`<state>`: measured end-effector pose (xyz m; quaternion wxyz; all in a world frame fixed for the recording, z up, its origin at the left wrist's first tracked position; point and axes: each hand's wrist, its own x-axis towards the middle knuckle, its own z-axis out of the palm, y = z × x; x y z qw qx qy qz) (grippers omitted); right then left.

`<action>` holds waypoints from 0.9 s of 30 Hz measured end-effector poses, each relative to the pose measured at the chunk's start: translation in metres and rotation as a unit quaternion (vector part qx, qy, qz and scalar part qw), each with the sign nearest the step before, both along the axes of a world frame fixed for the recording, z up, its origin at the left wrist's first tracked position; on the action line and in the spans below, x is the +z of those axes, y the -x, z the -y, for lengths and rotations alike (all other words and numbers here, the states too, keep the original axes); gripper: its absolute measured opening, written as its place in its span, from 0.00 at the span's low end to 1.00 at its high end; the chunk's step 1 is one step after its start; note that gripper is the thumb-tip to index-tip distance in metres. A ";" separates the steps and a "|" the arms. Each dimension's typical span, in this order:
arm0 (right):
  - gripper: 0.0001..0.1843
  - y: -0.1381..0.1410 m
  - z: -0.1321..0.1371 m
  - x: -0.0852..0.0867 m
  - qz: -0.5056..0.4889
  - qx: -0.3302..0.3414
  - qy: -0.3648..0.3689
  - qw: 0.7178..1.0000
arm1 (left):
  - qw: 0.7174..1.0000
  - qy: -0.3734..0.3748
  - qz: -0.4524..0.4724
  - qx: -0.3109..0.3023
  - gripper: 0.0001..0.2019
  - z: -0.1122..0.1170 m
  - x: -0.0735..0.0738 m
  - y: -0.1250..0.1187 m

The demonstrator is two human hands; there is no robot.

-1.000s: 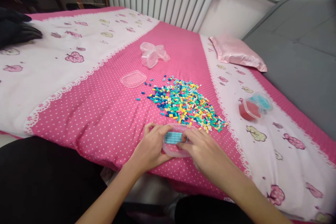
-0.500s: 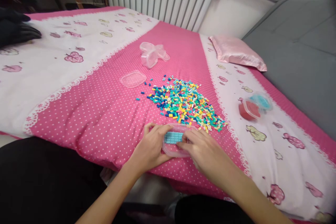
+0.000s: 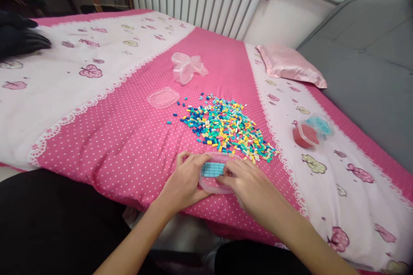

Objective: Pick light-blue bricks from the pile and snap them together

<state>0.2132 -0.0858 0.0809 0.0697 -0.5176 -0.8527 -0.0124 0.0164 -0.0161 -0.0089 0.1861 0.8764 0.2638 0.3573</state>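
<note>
A clear plastic container [image 3: 215, 187] sits at the front edge of the pink bed, and my left hand [image 3: 184, 182] is closed around its left side. Inside it lie light blue toy bricks [image 3: 211, 169] set tightly together in rows. My right hand [image 3: 251, 185] reaches in from the right, thumb and fingers pinched at the right end of the light blue bricks; the fingers hide that end. Just beyond the container spreads a loose pile of small multicoloured toy bricks [image 3: 230, 126].
A clear lid [image 3: 163, 97] lies left of the pile, with several clear containers [image 3: 184, 71] behind it. On the right stand a container of red bricks [image 3: 305, 135] and one with light blue pieces [image 3: 321, 125]. A pink pillow [image 3: 292, 66] and black glove [image 3: 22, 36] lie farther out.
</note>
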 end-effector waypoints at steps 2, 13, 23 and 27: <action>0.07 0.000 0.001 0.001 -0.003 -0.002 0.010 1.000 | 1.000 0.004 -0.001 0.000 0.34 0.000 0.000 0.000; 0.10 0.000 0.000 -0.007 -0.025 0.005 0.024 0.999 | 1.000 0.015 -0.004 0.002 0.33 0.000 0.000 0.000; 0.10 0.000 0.000 -0.006 -0.018 0.007 0.027 0.999 | 1.000 0.026 -0.008 0.004 0.34 0.000 -0.001 0.000; 0.13 0.004 -0.001 -0.005 -0.015 0.009 0.028 0.999 | 1.000 0.024 -0.004 0.004 0.33 0.000 -0.002 0.000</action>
